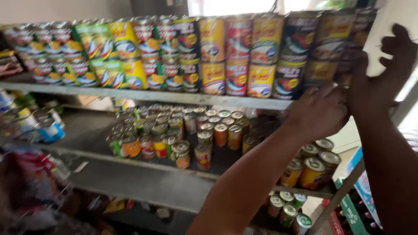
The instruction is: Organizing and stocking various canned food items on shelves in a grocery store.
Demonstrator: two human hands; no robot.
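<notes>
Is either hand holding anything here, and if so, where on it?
The left hand grips the lower part of a dark can at the top shelf's right end. The right hand is raised beside the stack; whether it holds anything cannot be told.

- Two bare forearms show in the head view, both coming in from the lower right edge.
- Left hand point(320, 111): bare, with no glove, ring or bracelet to be seen; the knuckles form a rounded ridge, and the fingers are blurred.
- Left forearm: bare from wrist to elbow, with no sleeve in view; it is long and slim, and widens toward the elbow.
- Right hand point(385, 72): bare too, seen mostly as a dark outline against bright light, so fine detail cannot be told.
- Right forearm: bare, no sleeve, watch or band at the wrist.
- No cuff, fabric or other clothing shows on either arm.
</notes>
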